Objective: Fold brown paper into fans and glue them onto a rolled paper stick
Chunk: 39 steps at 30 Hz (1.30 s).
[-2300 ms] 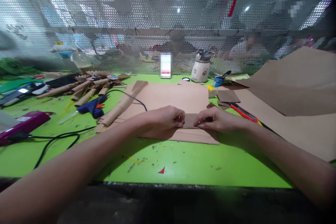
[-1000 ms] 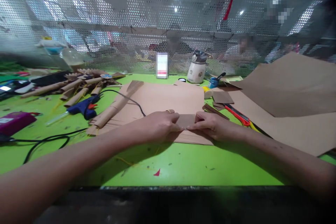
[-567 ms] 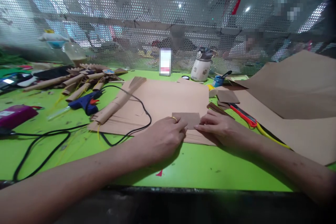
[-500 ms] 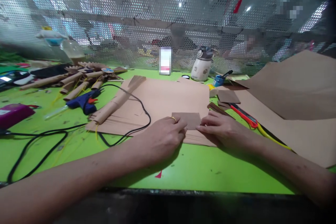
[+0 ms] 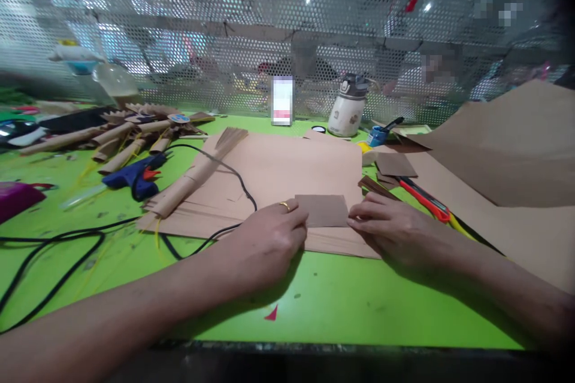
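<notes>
A small dark-brown paper rectangle (image 5: 322, 210) lies flat on the near edge of a large tan paper sheet (image 5: 278, 170) on the green table (image 5: 341, 305). My left hand (image 5: 269, 239), wearing a ring, has its fingers curled against the rectangle's left edge and pinches it. The fingertips of my right hand (image 5: 395, 230) are pressed together on the right edge. Both forearms reach in from the bottom corners.
A blue glue gun (image 5: 135, 175) and its black cable (image 5: 211, 233) lie left, beside a fringed paper roll (image 5: 193, 176) and several paper tubes (image 5: 121, 140). A red utility knife (image 5: 424, 200), brown scraps (image 5: 395, 164), a white bottle (image 5: 348, 114) and big kraft sheets (image 5: 503, 149) sit right.
The folded piece my hands were pressing now lies wider and flat. My hands have drawn apart to its two side edges. The black cable has slid onto the tan sheet.
</notes>
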### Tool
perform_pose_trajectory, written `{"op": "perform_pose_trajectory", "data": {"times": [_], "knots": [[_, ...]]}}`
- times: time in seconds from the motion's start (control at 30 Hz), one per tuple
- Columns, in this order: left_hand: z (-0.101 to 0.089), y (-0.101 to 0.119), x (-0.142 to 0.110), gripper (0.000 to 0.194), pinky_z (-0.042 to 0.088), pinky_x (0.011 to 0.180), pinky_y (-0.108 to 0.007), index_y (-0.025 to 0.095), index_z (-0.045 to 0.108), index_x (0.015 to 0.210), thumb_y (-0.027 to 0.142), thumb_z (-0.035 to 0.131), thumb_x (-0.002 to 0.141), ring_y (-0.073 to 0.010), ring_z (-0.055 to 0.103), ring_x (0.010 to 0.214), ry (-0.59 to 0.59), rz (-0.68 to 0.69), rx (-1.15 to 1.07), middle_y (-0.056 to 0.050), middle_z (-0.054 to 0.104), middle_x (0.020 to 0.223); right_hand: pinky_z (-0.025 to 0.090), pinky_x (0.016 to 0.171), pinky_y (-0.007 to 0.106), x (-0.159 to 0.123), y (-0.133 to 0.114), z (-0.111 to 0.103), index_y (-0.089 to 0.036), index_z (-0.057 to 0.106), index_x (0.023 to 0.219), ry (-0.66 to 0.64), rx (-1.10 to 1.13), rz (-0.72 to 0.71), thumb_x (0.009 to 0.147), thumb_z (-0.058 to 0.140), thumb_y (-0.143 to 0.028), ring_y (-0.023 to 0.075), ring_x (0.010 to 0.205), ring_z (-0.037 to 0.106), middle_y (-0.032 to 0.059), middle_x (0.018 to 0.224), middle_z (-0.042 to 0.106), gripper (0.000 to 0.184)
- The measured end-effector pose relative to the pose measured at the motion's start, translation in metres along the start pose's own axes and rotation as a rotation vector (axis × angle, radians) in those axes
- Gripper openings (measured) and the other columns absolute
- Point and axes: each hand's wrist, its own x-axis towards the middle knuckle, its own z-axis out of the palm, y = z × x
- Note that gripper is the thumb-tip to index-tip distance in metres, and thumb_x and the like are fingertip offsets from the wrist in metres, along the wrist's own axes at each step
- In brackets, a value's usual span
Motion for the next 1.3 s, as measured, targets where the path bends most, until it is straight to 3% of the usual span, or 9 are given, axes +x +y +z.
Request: {"op": "perform_pose_trajectory", "data": {"times": [0.3, 0.43, 0.57, 0.67, 0.8, 0.9, 1.0, 1.1, 1.3], "knots": [[-0.003, -0.002, 0.000, 0.018, 0.043, 0.068, -0.032, 0.015, 0.056, 0.067, 0.005, 0.046, 0.079, -0.0180, 0.045, 0.073, 0.023, -0.023, 0.009, -0.007, 0.054, 0.077, 0.047, 0.072, 0.039, 0.001, -0.012, -0.009, -0.018, 0.068, 0.092, -0.015, -0.032, 0.020, 0.089, 0.048, -0.016, 0.0235, 0.085, 0.054, 0.0117, 0.090, 0.064, 0.020], [-0.005, 0.001, 0.004, 0.019, 0.043, 0.068, -0.033, 0.014, 0.058, 0.069, 0.013, 0.045, 0.083, -0.0183, 0.047, 0.072, 0.082, -0.025, 0.022, -0.009, 0.055, 0.078, 0.044, 0.075, 0.041, 0.008, -0.015, -0.003, -0.016, 0.067, 0.084, 0.008, -0.121, -0.004, 0.089, 0.049, -0.016, 0.0235, 0.084, 0.051, 0.0113, 0.083, 0.063, 0.019], [0.000, -0.003, 0.014, 0.021, 0.044, 0.070, -0.034, 0.013, 0.061, 0.072, 0.022, 0.048, 0.087, -0.0195, 0.050, 0.075, 0.113, -0.029, 0.065, -0.009, 0.057, 0.076, 0.042, 0.069, 0.036, 0.020, -0.012, 0.006, -0.014, 0.065, 0.078, -0.048, -0.238, -0.041, 0.088, 0.049, -0.014, 0.0214, 0.080, 0.049, 0.0106, 0.081, 0.061, 0.019], [0.004, -0.008, 0.023, 0.015, 0.043, 0.064, -0.032, 0.013, 0.061, 0.074, 0.018, 0.051, 0.085, -0.0186, 0.051, 0.070, 0.082, 0.011, 0.148, -0.008, 0.058, 0.075, 0.038, 0.063, 0.033, 0.026, -0.010, 0.009, -0.014, 0.064, 0.077, -0.133, -0.336, -0.079, 0.088, 0.048, -0.011, 0.0198, 0.075, 0.049, 0.0099, 0.078, 0.060, 0.020], [0.015, -0.014, 0.034, 0.011, 0.044, 0.063, -0.033, 0.014, 0.062, 0.074, 0.010, 0.053, 0.080, -0.0195, 0.053, 0.067, 0.030, 0.176, 0.248, -0.009, 0.060, 0.070, 0.035, 0.061, 0.032, 0.034, -0.012, 0.012, -0.015, 0.063, 0.072, -0.194, -0.423, -0.153, 0.087, 0.050, -0.010, 0.0200, 0.071, 0.048, 0.0086, 0.069, 0.057, 0.021], [0.021, -0.015, 0.039, 0.014, 0.044, 0.063, -0.034, 0.017, 0.062, 0.069, 0.007, 0.054, 0.076, -0.0213, 0.054, 0.069, 0.031, 0.215, 0.250, -0.009, 0.062, 0.070, 0.034, 0.059, 0.032, 0.038, -0.015, 0.011, -0.014, 0.065, 0.070, -0.195, -0.440, -0.106, 0.086, 0.050, -0.012, 0.0203, 0.069, 0.050, 0.0097, 0.069, 0.059, 0.021], [0.014, -0.014, 0.038, 0.013, 0.043, 0.058, -0.032, 0.015, 0.063, 0.070, 0.009, 0.054, 0.076, -0.0204, 0.054, 0.067, 0.055, 0.124, 0.217, -0.010, 0.061, 0.072, 0.034, 0.055, 0.030, 0.040, -0.015, 0.001, -0.013, 0.067, 0.073, -0.127, -0.325, 0.037, 0.083, 0.052, -0.012, 0.0172, 0.063, 0.050, 0.0091, 0.071, 0.061, 0.018], [-0.006, -0.013, 0.035, 0.014, 0.040, 0.055, -0.030, 0.013, 0.065, 0.073, 0.011, 0.052, 0.078, -0.0176, 0.052, 0.063, 0.107, -0.041, 0.128, -0.007, 0.058, 0.071, 0.037, 0.057, 0.027, 0.039, -0.011, -0.017, -0.014, 0.069, 0.083, -0.059, -0.093, 0.091, 0.083, 0.052, -0.009, 0.0160, 0.068, 0.055, 0.0080, 0.079, 0.063, 0.018], [-0.051, -0.007, 0.034, 0.022, 0.040, 0.059, -0.022, 0.014, 0.068, 0.079, 0.005, 0.049, 0.081, -0.0112, 0.054, 0.065, 0.128, -0.046, -0.192, -0.003, 0.061, 0.075, 0.043, 0.064, 0.024, 0.035, -0.015, -0.055, -0.015, 0.067, 0.087, -0.001, 0.391, 0.145, 0.089, 0.053, -0.018, 0.0125, 0.071, 0.057, 0.0036, 0.078, 0.064, 0.014]]}}
